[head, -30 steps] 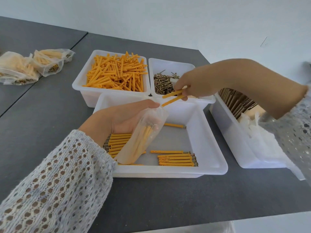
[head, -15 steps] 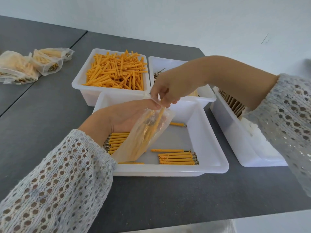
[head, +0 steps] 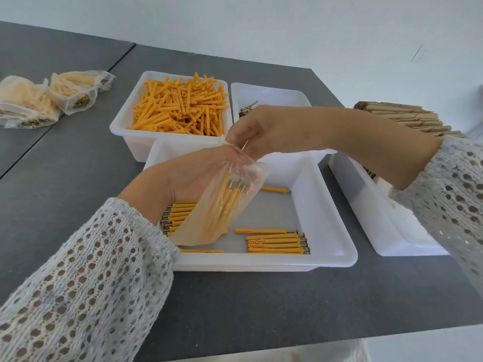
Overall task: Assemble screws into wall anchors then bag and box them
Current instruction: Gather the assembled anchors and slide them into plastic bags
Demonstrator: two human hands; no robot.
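1. Dark grey tabletop (head: pixel 78 178) against a pale wall, white trays spread across it, and we're mid-bagging.
2. Left hand (head: pixel 188 176) has its fingers curled round the clear bag (head: pixel 222 205), holding it over the near tray (head: pixel 329 231) with the mouth up and away, the closed end hanging down toward the person.
3. Anchors inside the bag (head: pixel 227 197) run along that same slant, screw heads toward the mouth.
4. Right hand (head: pixel 251 129) sits right at the mouth, fingers curled and pinching its rim; whether anything else is in them, I can't tell.
5. More assembled anchors (head: pixel 277 241) lie flat in the tray, below and right of the bag, long axes left to right, heads to the right.
6. My read: the right hand is the nearer one and would have to drop down to reach them.
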